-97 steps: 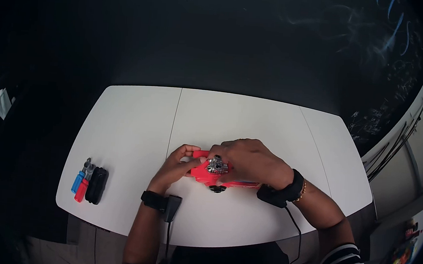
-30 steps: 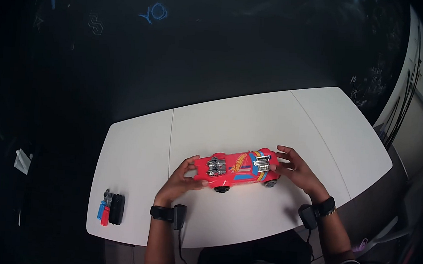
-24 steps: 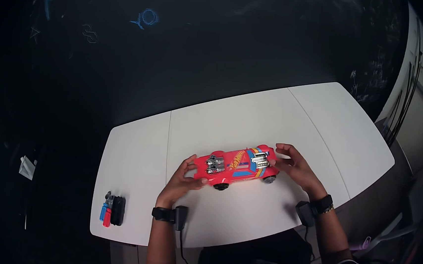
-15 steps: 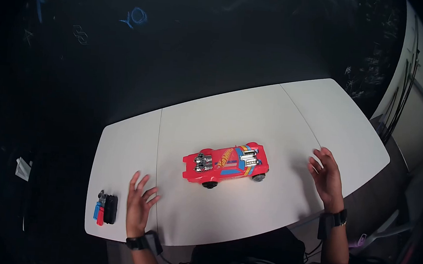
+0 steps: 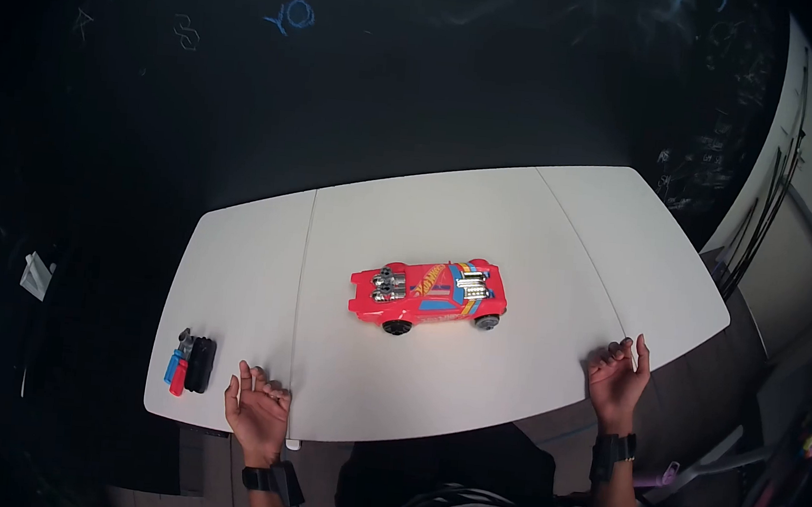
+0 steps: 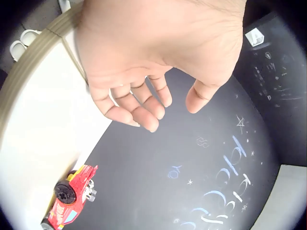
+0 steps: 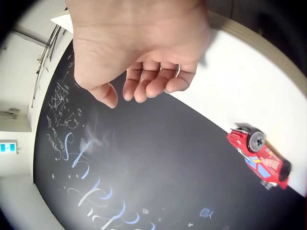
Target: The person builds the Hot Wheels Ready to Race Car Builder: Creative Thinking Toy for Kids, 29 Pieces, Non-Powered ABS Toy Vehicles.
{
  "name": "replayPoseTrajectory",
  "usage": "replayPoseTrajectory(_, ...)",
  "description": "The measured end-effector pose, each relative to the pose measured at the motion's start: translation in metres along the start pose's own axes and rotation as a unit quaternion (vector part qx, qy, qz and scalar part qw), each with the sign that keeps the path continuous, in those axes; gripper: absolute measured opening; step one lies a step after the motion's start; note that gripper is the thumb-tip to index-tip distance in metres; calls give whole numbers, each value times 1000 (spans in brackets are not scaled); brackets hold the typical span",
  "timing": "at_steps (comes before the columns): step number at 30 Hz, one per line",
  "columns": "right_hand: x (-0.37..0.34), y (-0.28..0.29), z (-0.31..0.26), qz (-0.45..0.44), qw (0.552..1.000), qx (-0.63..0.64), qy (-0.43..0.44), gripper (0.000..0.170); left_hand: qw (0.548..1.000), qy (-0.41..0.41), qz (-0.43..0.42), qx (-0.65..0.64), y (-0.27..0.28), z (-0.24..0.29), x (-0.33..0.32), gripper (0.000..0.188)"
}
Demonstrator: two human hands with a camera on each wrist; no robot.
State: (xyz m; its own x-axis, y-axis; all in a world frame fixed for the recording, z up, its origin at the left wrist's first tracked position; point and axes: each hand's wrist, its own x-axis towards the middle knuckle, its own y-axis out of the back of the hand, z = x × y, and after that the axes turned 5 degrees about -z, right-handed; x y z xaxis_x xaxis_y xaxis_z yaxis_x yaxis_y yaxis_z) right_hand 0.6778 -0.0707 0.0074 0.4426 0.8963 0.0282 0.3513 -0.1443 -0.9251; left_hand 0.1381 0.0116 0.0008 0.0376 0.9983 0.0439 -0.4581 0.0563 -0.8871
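Note:
A red toy car (image 5: 429, 294) with chrome engine parts, blue windows and yellow lettering stands on its wheels in the middle of the white table (image 5: 452, 391). Both hands are apart from it. My left hand (image 5: 258, 415) is palm up at the table's front left edge, its fingers loosely bent around nothing. On the right, my other hand (image 5: 617, 389) is held palm up near the front right edge, also holding nothing. The left wrist view shows the car (image 6: 72, 199) low at the left; in the right wrist view the car (image 7: 261, 155) is at the lower right.
At the table's left end lie a blue-handled tool (image 5: 173, 366), a red-handled tool (image 5: 179, 379) and a black case (image 5: 200, 365), side by side. Behind the table rises a black chalkboard wall (image 5: 419, 92) with chalk drawings. Dark rods (image 5: 767, 206) lean at the right wall.
Both hands have let go of the toy car and drawn back to the table's front edge, left and right, turning palm up. The car stays on the table.

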Motion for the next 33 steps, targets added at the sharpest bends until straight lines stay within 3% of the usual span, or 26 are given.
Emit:
replayPoseTrajectory(6,1,-4,4,-35,999,5,-8,33,998,-1,-54,-45,13,-2,0,33)
replayPoseTrajectory(20,8,-2,4,-54,998,-7,-44,34,993,4,-103,-55,14,0,0,22)
replayPoseTrajectory(27,8,-6,6,-51,997,-27,-45,34,995,3,-83,-54,11,0,-1,23)
replayPoseTrajectory(29,7,-6,5,-35,998,-19,-43,35,996,6,-80,-49,8,1,-2,14)
replayPoseTrajectory(33,11,2,4,-95,994,-21,-57,36,998,-9,-59,-38,12,-1,-2,6)
